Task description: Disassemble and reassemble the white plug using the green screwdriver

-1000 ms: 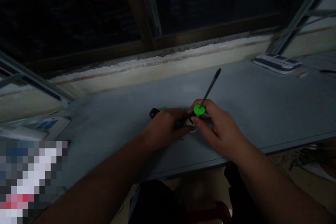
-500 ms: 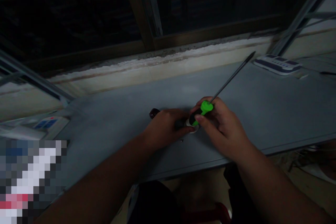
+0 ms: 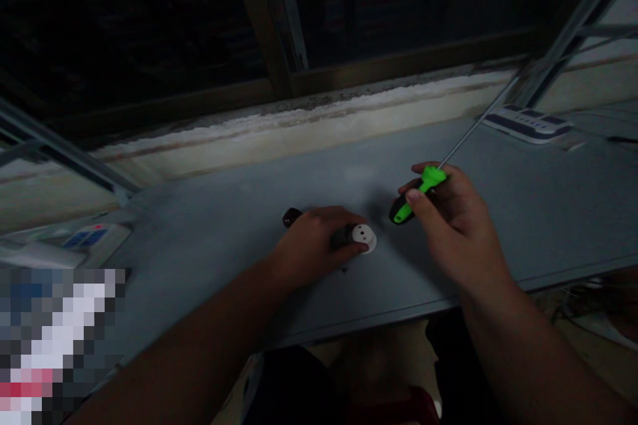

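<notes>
My right hand (image 3: 456, 216) is closed around a screwdriver (image 3: 421, 189) with a green and black handle; its thin metal shaft slants up and to the right over the grey table (image 3: 498, 212). My left hand (image 3: 314, 239) rests on the table, fingers curled round a small dark object whose round white end (image 3: 363, 238) with small holes shows past the fingertips. A dark reddish end (image 3: 292, 216) of something pokes out behind the left hand. The two hands are apart.
A white and blue power strip (image 3: 528, 123) lies at the far right of the table. Another device with blue buttons (image 3: 84, 239) sits at the left edge. A window sill and dark window run along the back. The table's front edge is near my body.
My right hand lifted the screwdriver away from the white-ended object, moving right and up, and the shaft now points further right. The left hand stayed put.
</notes>
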Tool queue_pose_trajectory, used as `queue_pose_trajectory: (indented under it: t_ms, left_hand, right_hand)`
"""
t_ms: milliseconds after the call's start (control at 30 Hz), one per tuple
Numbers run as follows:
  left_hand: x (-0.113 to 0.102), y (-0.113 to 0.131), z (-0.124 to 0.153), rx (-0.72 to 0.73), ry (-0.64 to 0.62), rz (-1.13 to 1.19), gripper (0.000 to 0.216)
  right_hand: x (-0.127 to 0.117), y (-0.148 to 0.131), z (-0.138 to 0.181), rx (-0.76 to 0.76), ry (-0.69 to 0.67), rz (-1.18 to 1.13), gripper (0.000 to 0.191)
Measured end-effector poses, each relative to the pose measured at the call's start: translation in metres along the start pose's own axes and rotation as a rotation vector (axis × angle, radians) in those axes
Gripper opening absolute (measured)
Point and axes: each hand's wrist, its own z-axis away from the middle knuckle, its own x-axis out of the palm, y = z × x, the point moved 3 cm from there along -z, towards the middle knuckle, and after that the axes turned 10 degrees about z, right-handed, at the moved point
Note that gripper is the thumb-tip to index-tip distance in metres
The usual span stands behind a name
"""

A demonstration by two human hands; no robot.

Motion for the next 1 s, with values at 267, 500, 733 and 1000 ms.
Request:
queue_pose_trajectory:
  t_ms: [267,500,733,1000]
  left_hand:
    - [-0.003,0.004,0.001,0.101,0.045,0.069,0.026]
    - [-0.005,0.006,0.002,0.073,0.071,0.106,0.026]
    - [-0.005,0.002,0.003,0.038,0.099,0.085,0.067]
    - [-0.003,0.000,0.002,0.089,0.046,0.122,0.042]
  right_hand:
    - [-0.024,0.016,-0.010,0.058,-0.070,0.489,0.037]
    - [-0.025,0.019,-0.012,0.120,-0.144,0.640,0.043]
    - [-0.017,0.014,-0.011,0.136,-0.248,0.687,0.030]
    - [-0.012,0.014,-0.010,0.109,-0.275,0.730,0.028]
